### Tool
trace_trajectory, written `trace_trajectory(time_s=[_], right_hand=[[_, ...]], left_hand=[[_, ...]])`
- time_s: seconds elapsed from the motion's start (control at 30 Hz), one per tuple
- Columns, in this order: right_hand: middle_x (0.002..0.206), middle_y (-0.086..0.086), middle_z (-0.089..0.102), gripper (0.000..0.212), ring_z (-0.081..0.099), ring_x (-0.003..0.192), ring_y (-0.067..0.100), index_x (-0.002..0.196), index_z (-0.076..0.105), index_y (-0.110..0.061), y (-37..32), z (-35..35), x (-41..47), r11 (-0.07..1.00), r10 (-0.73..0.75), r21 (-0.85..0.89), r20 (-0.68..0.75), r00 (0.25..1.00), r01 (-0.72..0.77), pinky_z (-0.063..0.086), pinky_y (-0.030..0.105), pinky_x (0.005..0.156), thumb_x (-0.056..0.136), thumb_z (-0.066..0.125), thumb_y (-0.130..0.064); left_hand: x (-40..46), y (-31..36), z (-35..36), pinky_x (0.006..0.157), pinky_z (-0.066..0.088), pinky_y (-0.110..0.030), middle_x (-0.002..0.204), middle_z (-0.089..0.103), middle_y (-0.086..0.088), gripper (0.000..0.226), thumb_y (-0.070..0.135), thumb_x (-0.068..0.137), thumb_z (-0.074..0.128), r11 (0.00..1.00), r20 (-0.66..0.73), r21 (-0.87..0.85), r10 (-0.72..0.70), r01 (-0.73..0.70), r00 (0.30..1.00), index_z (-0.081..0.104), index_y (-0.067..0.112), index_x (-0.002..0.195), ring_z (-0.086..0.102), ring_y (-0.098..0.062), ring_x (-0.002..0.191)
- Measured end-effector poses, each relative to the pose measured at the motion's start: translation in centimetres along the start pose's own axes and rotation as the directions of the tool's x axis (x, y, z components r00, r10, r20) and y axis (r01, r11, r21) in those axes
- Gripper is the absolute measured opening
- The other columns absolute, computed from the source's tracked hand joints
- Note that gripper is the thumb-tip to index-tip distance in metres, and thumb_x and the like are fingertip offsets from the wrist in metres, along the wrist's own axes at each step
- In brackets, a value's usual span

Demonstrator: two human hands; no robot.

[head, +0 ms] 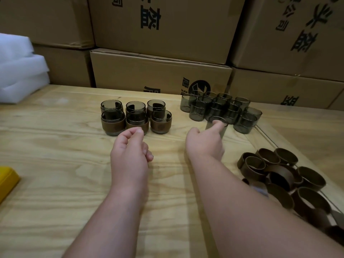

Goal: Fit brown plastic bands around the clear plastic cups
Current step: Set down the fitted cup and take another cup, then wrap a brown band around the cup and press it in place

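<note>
The right hand (204, 141) pinched the rim of a bare cup (217, 121) in the desk's (55, 146) far cluster; the left hand (130, 151) hung loosely curled, holding nothing. Lifting could topple neighbouring cups touching it. Brown bands (290, 181) lay heaped right.
</note>
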State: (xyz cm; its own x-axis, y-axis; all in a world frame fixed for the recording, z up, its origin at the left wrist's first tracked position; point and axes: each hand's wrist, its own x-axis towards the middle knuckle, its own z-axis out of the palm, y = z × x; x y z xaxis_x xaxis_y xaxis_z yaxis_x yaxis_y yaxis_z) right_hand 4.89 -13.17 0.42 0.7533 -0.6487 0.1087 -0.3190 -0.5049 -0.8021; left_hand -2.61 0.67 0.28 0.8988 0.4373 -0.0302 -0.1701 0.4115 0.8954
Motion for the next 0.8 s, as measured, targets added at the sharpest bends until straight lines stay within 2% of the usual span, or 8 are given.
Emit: trace_trajectory(time_s=[0.07, 0.2, 0.33, 0.4, 0.47, 0.6, 0.67, 0.8], right_hand=[[0.075, -0.005, 0.058, 0.047, 0.06, 0.083, 0.026, 0.135, 0.028, -0.032, 0.3, -0.7, -1.9, 1.0, -0.024, 0.01, 0.034, 0.999, 0.024, 0.053, 0.05, 0.096, 0.095, 0.053, -0.033], [0.087, -0.004, 0.069, 0.048, 0.063, 0.097, 0.027, 0.133, 0.025, -0.039, 1.0, -2.0, -5.6, 0.996, -0.078, 0.046, 0.121, 0.99, 0.073, 0.056, 0.049, 0.091, 0.093, 0.05, -0.035], [0.072, -0.01, 0.067, 0.045, 0.065, 0.086, 0.017, 0.13, 0.03, -0.045, 2.0, -3.5, -8.9, 0.986, -0.151, 0.099, 0.216, 0.965, 0.132, 0.057, 0.043, 0.077, 0.091, 0.052, -0.036], [0.073, -0.025, 0.065, 0.041, 0.064, 0.078, 0.011, 0.125, 0.035, -0.047, 2.8, -4.3, -10.5, 0.974, -0.2, 0.158, 0.257, 0.945, 0.163, 0.055, 0.037, 0.067, 0.089, 0.052, -0.036], [0.084, -0.038, 0.059, 0.033, 0.062, 0.075, 0.006, 0.116, 0.039, -0.05, 3.4, -4.9, -11.4, 0.956, -0.251, 0.225, 0.293, 0.922, 0.189, 0.053, 0.036, 0.067, 0.087, 0.05, -0.04], [0.085, -0.031, 0.063, 0.017, 0.06, 0.071, 0.0, 0.098, 0.05, -0.041, 3.6, -5.1, -11.5, 0.918, -0.318, 0.334, 0.294, 0.902, 0.215, 0.047, 0.033, 0.061, 0.089, 0.042, -0.053], [0.075, -0.015, 0.067, 0.027, 0.06, 0.064, 0.007, 0.088, 0.054, -0.036, 3.2, -4.9, -11.2, 0.899, -0.333, 0.381, 0.277, 0.901, 0.215, 0.049, 0.037, 0.06, 0.088, 0.038, -0.058], [0.066, 0.002, 0.065, 0.045, 0.062, 0.068, 0.024, 0.076, 0.056, -0.021, 2.8, -4.5, -9.9, 0.877, -0.349, 0.423, 0.239, 0.906, 0.226, 0.053, 0.049, 0.067, 0.089, 0.037, -0.059]], left_hand=[[-0.1, 0.0, 0.0, 0.057, 0.042, -0.029, 0.053, 0.045, 0.009, 0.01, 0.021, 0.102, 0.056, 1.0, 0.007, 0.022, 0.014, -0.014, 1.0, 0.065, 0.025, 0.1, 0.047, -0.009, 0.049], [-0.3, 0.0, 0.1, 0.06, 0.048, -0.026, 0.058, 0.053, 0.009, 0.012, 0.017, 0.101, 0.057, 0.997, 0.024, 0.074, 0.036, -0.038, 0.999, 0.066, 0.025, 0.102, 0.053, -0.01, 0.056], [-0.4, 0.1, 0.1, 0.07, 0.051, -0.03, 0.066, 0.067, 0.011, 0.015, 0.019, 0.102, 0.056, 0.989, 0.055, 0.134, 0.06, -0.067, 0.997, 0.068, 0.028, 0.099, 0.065, -0.011, 0.073], [-0.5, 0.2, 0.2, 0.075, 0.052, -0.031, 0.074, 0.074, 0.013, 0.017, 0.02, 0.103, 0.055, 0.983, 0.071, 0.171, 0.053, -0.064, 0.996, 0.07, 0.028, 0.101, 0.069, -0.01, 0.084], [-0.7, 0.3, 0.3, 0.082, 0.052, -0.031, 0.088, 0.078, 0.011, 0.018, 0.021, 0.104, 0.054, 0.979, 0.101, 0.198, 0.035, -0.054, 0.994, 0.071, 0.027, 0.106, 0.071, -0.012, 0.098], [-1.2, 0.4, 0.3, 0.086, 0.052, -0.024, 0.105, 0.079, 0.007, 0.021, 0.022, 0.104, 0.054, 0.952, 0.214, 0.298, 0.007, -0.072, 0.977, 0.072, 0.028, 0.114, 0.07, -0.008, 0.106], [-1.4, 0.5, 0.3, 0.075, 0.057, -0.018, 0.102, 0.079, 0.009, 0.023, 0.019, 0.104, 0.054, 0.946, 0.261, 0.318, -0.025, -0.061, 0.965, 0.073, 0.029, 0.112, 0.073, -0.006, 0.097], [-1.5, 0.6, 0.4, 0.078, 0.056, -0.022, 0.113, 0.077, 0.004, 0.05, -0.006, 0.093, 0.041, 0.932, 0.345, 0.36, -0.083, -0.05, 0.935, 0.072, 0.027, 0.116, 0.071, -0.008, 0.101]])
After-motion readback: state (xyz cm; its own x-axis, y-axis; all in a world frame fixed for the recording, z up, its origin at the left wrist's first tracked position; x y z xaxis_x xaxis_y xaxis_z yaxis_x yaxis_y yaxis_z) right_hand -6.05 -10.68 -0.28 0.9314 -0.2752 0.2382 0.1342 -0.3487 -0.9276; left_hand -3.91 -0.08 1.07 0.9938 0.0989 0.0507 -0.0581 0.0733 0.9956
